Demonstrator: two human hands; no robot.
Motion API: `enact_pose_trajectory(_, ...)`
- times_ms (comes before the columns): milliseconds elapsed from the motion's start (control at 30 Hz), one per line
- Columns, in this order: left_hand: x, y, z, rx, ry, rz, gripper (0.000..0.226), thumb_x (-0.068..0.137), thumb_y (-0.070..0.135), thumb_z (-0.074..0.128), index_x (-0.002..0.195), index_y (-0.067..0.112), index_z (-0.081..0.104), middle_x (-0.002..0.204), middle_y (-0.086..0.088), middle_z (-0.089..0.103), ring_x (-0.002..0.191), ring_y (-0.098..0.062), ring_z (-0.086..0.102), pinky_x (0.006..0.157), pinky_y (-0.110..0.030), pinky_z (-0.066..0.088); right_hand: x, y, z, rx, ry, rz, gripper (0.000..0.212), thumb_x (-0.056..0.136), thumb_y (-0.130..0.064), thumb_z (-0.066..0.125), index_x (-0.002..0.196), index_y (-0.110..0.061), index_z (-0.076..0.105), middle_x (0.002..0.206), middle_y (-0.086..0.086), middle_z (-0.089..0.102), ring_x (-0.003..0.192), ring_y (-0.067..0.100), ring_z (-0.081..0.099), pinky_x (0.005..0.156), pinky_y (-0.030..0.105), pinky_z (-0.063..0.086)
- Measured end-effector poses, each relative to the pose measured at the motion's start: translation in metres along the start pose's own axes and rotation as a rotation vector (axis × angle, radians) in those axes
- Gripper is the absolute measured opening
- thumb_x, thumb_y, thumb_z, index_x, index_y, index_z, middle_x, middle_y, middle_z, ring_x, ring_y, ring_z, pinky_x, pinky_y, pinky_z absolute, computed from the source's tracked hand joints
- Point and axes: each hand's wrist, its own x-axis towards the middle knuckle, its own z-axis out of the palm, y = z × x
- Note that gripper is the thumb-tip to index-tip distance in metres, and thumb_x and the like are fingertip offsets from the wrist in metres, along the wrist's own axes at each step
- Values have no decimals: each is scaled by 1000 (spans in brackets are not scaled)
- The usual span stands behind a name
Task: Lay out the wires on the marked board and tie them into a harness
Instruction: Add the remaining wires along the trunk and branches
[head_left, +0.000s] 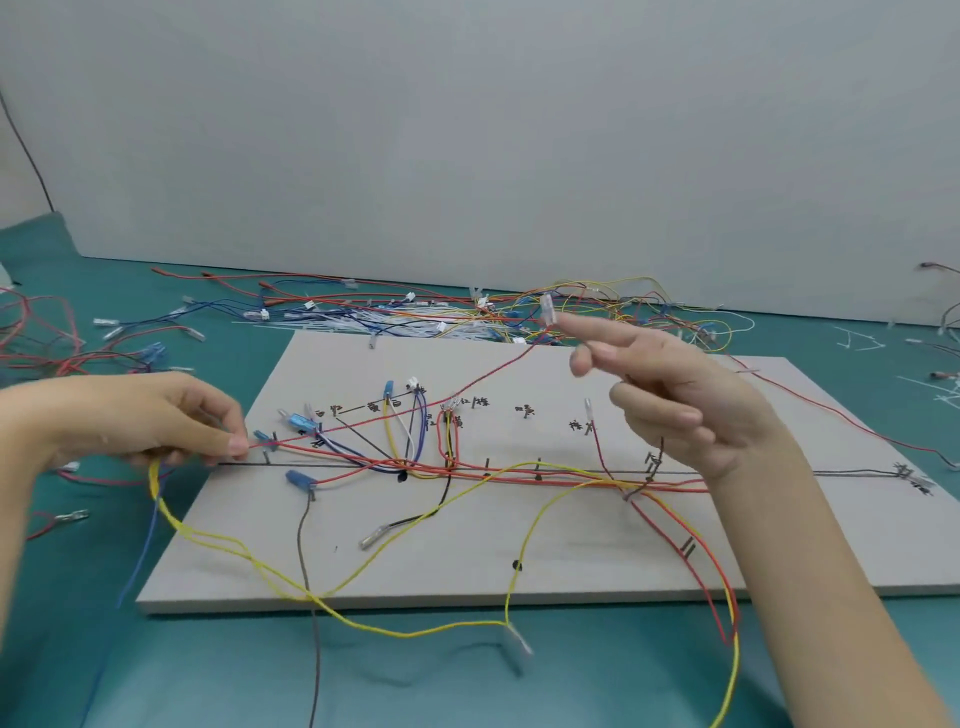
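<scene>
A grey marked board (467, 582) lies on the teal table, with red, yellow, blue, white and black wires running along its drawn lines and pegs. At the board's left edge my left hand (156, 421) pinches a red wire (395, 415), and yellow and blue wires hang down from that hand. The red wire stretches diagonally up to the right and ends in a clear terminal (547, 310) at the fingertip of my right hand (670, 400). That hand hovers above the board's right half with its fingers loosely spread. A yellow wire (363, 566) loops over the board's front edge.
A heap of loose wires and white cable ties (447, 317) lies behind the board against the grey wall. More red wires (36, 338) lie at far left, and cut tie scraps (862, 343) at far right. Yellow and red wires trail off the front edge.
</scene>
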Motion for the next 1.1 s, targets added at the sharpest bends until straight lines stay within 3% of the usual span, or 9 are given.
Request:
enact_pose_trajectory(67,7,-3,1,24,29,25,63,50,74,80,86,23,74,66,0,61,47,-7,49,41,-19,37,2,1,-3,-257,160,23,28,87,-18,60,112,-11,73,88,3,68,30,0,27,25,11,19)
enact_pose_trajectory(133,12,-9,0,9,37,32,62,54,73,80,92,24,75,70,4,64,54,-4,54,49,-17,43,2,0,-4,-347,224,54,26,85,-24,62,104,-12,75,78,6,67,31,3,27,28,12,19)
enact_pose_trajectory(333,16,-36,-15,-104,-33,-9,64,58,57,86,111,24,72,102,-6,72,87,-17,70,75,-24,54,-6,-5,-11,-447,128,91,26,81,-25,62,99,-11,75,50,9,56,35,14,40,37,18,35)
enact_pose_trajectory(500,13,-19,-8,-99,67,90,52,55,47,84,102,26,76,92,-4,74,80,-13,71,68,-19,53,-8,-7,-13,-506,153,123,19,78,-24,60,86,-14,73,44,10,51,33,17,39,37,20,35)
enact_pose_trajectory(667,9,12,7,-65,154,234,44,47,42,83,89,28,76,85,-5,76,78,-15,72,71,-14,53,-13,-12,-17,-554,157,144,16,81,-19,56,85,-14,71,44,12,51,31,17,39,35,19,35)
enact_pose_trajectory(800,5,15,10,-68,159,178,62,34,55,93,83,22,76,84,-8,76,75,-18,72,77,-28,54,-16,-14,-22,-547,201,118,23,90,-10,50,84,-14,72,45,13,50,31,18,37,36,19,34)
enact_pose_trajectory(967,-4,15,8,-24,230,87,73,24,70,89,81,24,78,75,1,75,61,-11,70,57,-13,50,-15,-12,-22,-579,229,160,22,93,-10,49,87,-11,70,48,15,52,32,17,39,34,19,35)
enact_pose_trajectory(1100,-5,25,14,-25,231,62,73,21,72,87,76,25,79,75,0,75,65,-13,72,59,-13,52,-16,-10,-24,-619,252,208,22,93,-9,49,91,-12,71,53,18,57,27,14,31,32,15,26)
